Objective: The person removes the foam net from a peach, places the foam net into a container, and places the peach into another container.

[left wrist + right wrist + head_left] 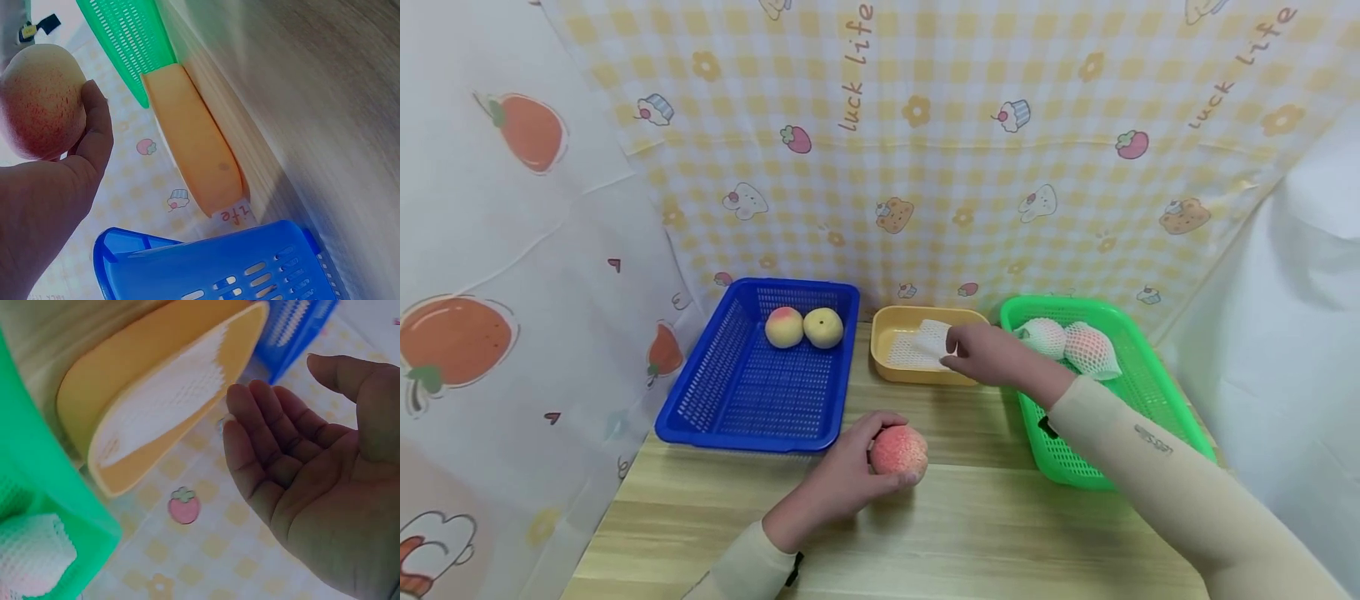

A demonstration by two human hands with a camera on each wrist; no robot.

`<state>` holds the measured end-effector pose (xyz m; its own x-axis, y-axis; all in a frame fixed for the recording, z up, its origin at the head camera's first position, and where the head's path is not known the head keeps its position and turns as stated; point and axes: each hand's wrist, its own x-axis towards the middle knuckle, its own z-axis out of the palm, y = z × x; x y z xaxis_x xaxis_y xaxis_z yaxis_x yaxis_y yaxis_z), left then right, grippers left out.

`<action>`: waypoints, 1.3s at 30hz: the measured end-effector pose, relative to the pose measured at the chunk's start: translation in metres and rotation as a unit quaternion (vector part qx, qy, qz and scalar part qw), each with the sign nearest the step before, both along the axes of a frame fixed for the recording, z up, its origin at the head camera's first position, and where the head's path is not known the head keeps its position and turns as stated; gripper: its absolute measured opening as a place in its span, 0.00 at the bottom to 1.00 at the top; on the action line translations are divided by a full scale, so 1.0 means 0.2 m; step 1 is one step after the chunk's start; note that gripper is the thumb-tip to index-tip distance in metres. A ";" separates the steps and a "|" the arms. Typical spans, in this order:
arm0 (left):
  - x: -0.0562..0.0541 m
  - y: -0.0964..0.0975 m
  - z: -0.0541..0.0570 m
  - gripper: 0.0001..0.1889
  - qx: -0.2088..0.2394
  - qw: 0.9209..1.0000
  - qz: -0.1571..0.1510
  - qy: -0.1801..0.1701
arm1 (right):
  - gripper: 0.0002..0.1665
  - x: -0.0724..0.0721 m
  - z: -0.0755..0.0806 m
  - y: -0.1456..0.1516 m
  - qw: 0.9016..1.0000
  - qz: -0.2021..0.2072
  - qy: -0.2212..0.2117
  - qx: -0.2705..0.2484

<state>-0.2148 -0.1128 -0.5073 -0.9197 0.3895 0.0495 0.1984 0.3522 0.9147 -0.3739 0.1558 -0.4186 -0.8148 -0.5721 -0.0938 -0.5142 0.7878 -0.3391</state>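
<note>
My left hand [846,475] holds a pinkish-red peach [900,455] just over the table, in front of the baskets. In the left wrist view the thumb curls against the side of that peach [42,103]. My right hand [988,352] is at the yellow box [895,374], beside the white foam net sleeves [931,337] inside it. Seen from the right wrist, the fingers of this hand [312,462] are loosely bent with nothing between them, apart from the foam sleeves [178,394].
A blue basket [756,433] on the left holds two bare peaches [785,327], side by side. At right, a green basket [1060,475] contains two net-wrapped peaches [1092,350]; my right forearm passes over it. A patterned cloth [917,167] hangs behind the wooden table [985,533].
</note>
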 end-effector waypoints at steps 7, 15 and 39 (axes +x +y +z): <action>-0.01 0.01 0.00 0.38 0.005 1.000 0.000 -0.009 | 0.12 0.23 0.01 0.05 0.997 -0.037 -0.021 -0.067; 0.00 0.00 0.01 0.38 0.002 1.000 0.004 -0.012 | 0.07 0.45 -0.05 0.10 0.988 -0.057 -0.019 -0.140; -0.03 0.02 0.03 0.38 0.006 1.000 0.003 -0.007 | 0.06 0.61 -0.36 0.14 0.967 -0.098 -0.054 -0.227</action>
<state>-0.2200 -0.1080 -0.5015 -0.9229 0.3828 0.0413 0.1835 0.3432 0.9212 -0.2517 0.1840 -0.4899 -0.9116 -0.4092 0.0394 -0.3112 0.6242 -0.7166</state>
